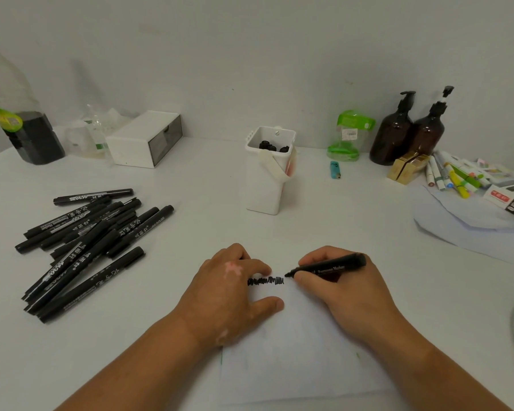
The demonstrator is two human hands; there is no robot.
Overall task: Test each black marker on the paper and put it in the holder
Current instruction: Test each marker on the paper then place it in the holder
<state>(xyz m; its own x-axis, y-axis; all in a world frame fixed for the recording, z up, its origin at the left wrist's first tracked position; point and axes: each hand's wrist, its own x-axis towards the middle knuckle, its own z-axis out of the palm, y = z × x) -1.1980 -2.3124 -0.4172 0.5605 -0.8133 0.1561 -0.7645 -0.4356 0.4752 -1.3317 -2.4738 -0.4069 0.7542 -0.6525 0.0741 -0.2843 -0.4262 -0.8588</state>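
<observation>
A white sheet of paper (294,357) lies on the table in front of me, with a black scribble (266,281) near its top edge. My right hand (339,289) grips an uncapped black marker (330,266), its tip just right of the scribble. My left hand (232,289) rests flat on the paper, fingers beside the scribble. A white holder (267,179) stands beyond the paper with several black markers inside. A pile of several black markers (83,241) lies at the left.
At the back left stand a plastic bottle (15,114) and a white drawer box (144,137). On the right are a green pouch (349,134), a blue lighter (335,169), two brown pump bottles (410,132), and coloured markers (457,176) on a bag.
</observation>
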